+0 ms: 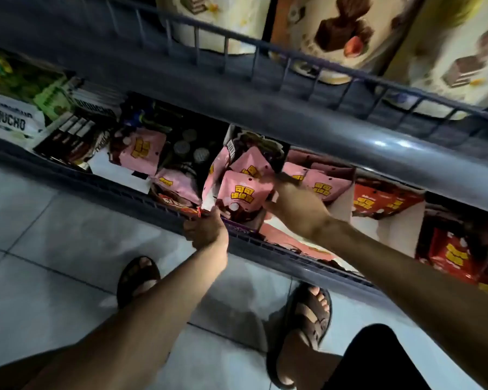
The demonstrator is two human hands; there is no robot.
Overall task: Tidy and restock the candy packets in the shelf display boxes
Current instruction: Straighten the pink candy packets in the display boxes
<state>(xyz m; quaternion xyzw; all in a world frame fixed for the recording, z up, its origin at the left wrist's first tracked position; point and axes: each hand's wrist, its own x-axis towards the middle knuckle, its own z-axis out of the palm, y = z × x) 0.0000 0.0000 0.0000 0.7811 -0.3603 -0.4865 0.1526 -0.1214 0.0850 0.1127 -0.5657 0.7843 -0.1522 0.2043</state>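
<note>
White Biqucho packets (9, 122) sit at the upper left of the frame on the lower shelf (119, 188), beside a dark chocolate box (68, 139). Right of them a loose pink packet (141, 152) lies tilted above a white card. At the centre, the left hand (206, 229) has its fingers curled round the front left corner of a purple display box (243, 228) at the shelf's front rail, though blur hides the exact grip. Pink candy packets stand upright in that box. The right hand (293, 209) reaches in from the right, thumb and fingers closed on the right edge of the front pink packet (245, 192). Further right lie more pink packets (324, 187), then red packets (378, 202) in a white box, with more red ones at the right edge.
</note>
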